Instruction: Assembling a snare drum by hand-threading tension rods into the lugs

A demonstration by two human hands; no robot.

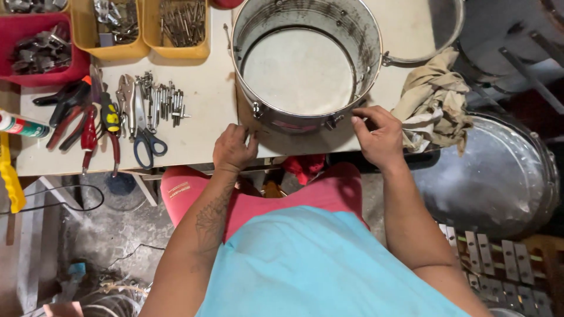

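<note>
Metal drum shell (pixel 305 64) sits at bench (pixel 205 117) front edge, lugs fitted (count unclear). Left hand (pixel 234 148) curled w/ fingertips at its base; right hand (pixel 379 135) pinches near a lug.

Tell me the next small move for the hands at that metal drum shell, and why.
Probably close the right hand fingertips onto the small lug fitting at the drum shell's near rim. Those fingers are already pinched beside it, while the left hand rests on the table edge against the shell's lower wall, seemingly steadying it. Both hands hold no tool; the pliers lie off to the left.
</note>
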